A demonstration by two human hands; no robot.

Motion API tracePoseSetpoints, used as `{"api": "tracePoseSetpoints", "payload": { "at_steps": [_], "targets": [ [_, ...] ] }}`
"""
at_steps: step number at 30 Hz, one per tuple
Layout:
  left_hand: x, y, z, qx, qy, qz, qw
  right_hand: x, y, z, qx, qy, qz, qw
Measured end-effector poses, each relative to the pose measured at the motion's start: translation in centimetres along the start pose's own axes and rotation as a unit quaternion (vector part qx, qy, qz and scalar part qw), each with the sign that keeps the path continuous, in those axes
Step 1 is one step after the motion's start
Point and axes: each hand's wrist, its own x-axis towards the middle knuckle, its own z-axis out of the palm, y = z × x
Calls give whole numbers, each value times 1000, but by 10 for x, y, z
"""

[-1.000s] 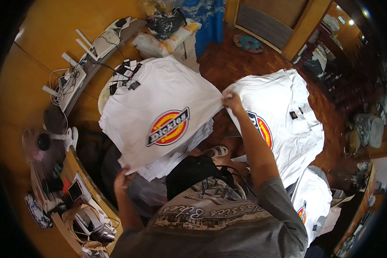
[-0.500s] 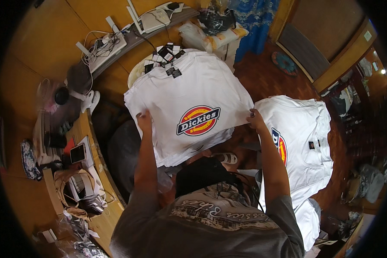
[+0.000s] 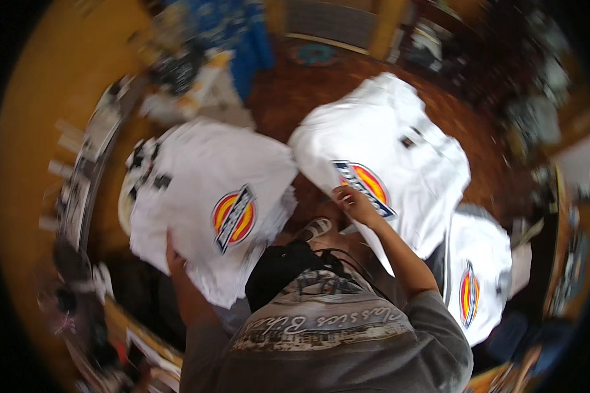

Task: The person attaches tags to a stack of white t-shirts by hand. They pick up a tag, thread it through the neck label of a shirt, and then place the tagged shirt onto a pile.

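Note:
A stack of white T-shirts stands on the left, its top shirt bearing a red-and-yellow round print with a dark slanted band. My left hand is at the near left edge of this stack; its fingers are blurred and partly hidden by the fabric. On the right lies a second pile of white T-shirts with the same kind of print. My right hand has its fingers curled closed on the near left edge of the top T-shirt there, beside the print. Dark tags cluster at the left stack's far left side.
Another white printed T-shirt lies at the near right. A shelf with cabled devices runs along the left wall. Bags sit at the back by a blue curtain. A round mat lies on the brown floor.
The view has turned to the right. My right hand has left the left stack's top shirt and moved to the right pile. My left hand stays by the left stack.

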Motion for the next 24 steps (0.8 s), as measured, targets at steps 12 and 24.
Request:
{"api": "tracePoseSetpoints", "payload": {
  "at_steps": [12,24],
  "targets": [
    [146,-22,50,256,184,-75,946,-168,13,-29,-323,438,322,775],
    [289,93,359,195,-372,-130,898,-204,55,36,329,578,400,630]
  ]
}}
